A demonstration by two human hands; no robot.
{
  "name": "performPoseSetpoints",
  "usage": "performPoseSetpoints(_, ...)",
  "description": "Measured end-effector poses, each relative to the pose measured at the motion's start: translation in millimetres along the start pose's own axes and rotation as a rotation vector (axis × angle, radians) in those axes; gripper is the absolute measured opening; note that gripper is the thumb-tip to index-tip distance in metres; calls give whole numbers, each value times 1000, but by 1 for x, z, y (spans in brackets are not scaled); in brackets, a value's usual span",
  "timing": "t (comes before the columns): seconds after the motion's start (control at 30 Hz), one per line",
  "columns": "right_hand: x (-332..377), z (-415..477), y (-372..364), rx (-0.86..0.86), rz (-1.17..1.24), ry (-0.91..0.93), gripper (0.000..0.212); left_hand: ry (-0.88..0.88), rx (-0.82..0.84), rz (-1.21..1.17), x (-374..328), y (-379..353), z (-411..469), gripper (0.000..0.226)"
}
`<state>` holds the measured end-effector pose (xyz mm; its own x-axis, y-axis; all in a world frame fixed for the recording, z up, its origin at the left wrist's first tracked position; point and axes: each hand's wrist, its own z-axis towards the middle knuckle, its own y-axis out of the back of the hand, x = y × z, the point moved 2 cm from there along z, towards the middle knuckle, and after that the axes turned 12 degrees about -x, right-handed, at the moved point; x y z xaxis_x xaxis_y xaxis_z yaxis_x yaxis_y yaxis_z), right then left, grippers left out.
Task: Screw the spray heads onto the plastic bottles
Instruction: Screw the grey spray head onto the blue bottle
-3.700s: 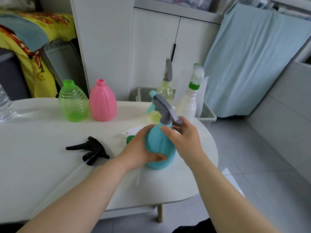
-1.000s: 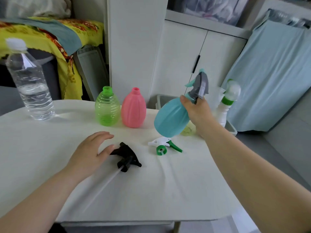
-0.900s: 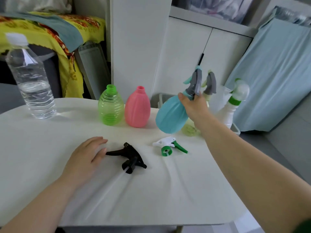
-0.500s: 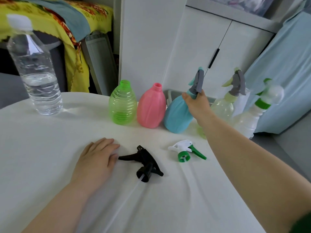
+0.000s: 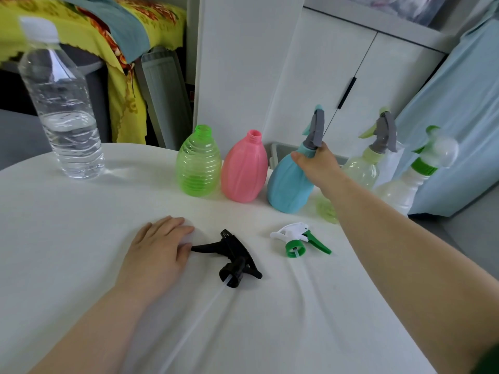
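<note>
Right hand (image 5: pixel 317 166) grips the blue spray bottle (image 5: pixel 289 184) by its neck near the table's (image 5: pixel 81 238) far edge. Left hand (image 5: pixel 159 249) lies flat and open, fingertips touching the black spray head (image 5: pixel 232 256).

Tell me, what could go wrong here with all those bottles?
1. The blue bottle leans while the right hand holds its neck; let go now and it might tip into the pink bottle beside it.
2. The yellow bottle and the white bottle stand near the table edge, close to that arm; a bump could knock them off.
3. The left hand touches the black head; its thin tube could bend if pressed.
</note>
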<state>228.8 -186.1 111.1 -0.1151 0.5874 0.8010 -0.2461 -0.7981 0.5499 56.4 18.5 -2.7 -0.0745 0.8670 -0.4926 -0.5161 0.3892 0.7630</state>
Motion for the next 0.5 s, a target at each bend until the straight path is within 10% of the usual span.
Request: performPoseSetpoints(0.5, -2, -22, 29, -65, 21, -65, 60, 15, 3, 17, 0, 2, -2, 33)
